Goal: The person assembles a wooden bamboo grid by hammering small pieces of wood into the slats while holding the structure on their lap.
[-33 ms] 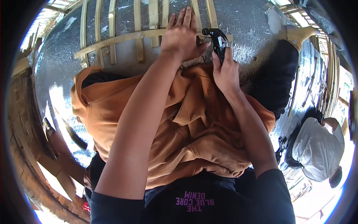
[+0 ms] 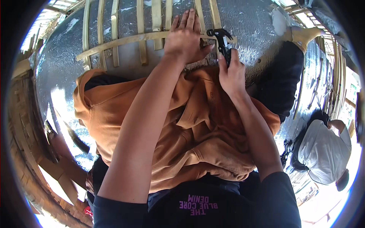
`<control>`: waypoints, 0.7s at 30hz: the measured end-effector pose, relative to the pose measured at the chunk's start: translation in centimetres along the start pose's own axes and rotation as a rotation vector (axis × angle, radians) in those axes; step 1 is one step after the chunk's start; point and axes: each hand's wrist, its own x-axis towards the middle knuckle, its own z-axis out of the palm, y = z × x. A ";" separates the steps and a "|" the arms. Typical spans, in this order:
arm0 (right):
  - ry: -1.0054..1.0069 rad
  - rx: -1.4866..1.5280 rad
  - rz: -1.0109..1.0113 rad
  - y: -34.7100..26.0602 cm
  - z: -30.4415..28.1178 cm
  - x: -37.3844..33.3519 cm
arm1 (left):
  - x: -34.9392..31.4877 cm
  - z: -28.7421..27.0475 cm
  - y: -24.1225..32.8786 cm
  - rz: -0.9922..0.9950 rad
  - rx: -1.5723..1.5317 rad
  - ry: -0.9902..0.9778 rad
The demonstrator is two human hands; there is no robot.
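Observation:
My left hand (image 2: 183, 41) lies flat, fingers stretched out and pointing away from me, over a pale crosswise strip (image 2: 125, 40) that looks like bamboo or wood. Several similar lengthwise strips (image 2: 141, 26) run side by side beneath or against it; the hand hides part of the crossing. Just to the right, my right hand (image 2: 232, 74) grips a small black claw hammer (image 2: 222, 40) by its handle. The hammer's head is at the right end of the crosswise strip, close to one lengthwise strip; whether it touches the wood I cannot tell.
A silvery, crinkled sheet (image 2: 258, 22) covers the floor under the strips. An orange-brown cloth (image 2: 171, 125) is spread across my lap. One bare foot (image 2: 304, 36) rests at the far right. Another person in a white shirt (image 2: 323, 152) sits at the right. Woven panels (image 2: 26, 152) stand at the left.
My right hand and the hammer have shifted slightly to the right, and the hammer's head has turned a little. My left hand has stayed almost in place.

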 end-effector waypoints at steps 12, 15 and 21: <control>0.225 0.293 0.266 3.3 -0.9 3.4 | 0.5 -1.7 -0.7 0.097 -0.114 -0.121; 0.242 0.259 0.262 3.4 -0.5 3.7 | 0.0 -2.5 -1.9 0.132 -0.121 -0.061; 0.281 0.222 0.151 3.3 -0.4 3.9 | -0.3 -4.8 -5.5 -0.014 -0.045 -0.277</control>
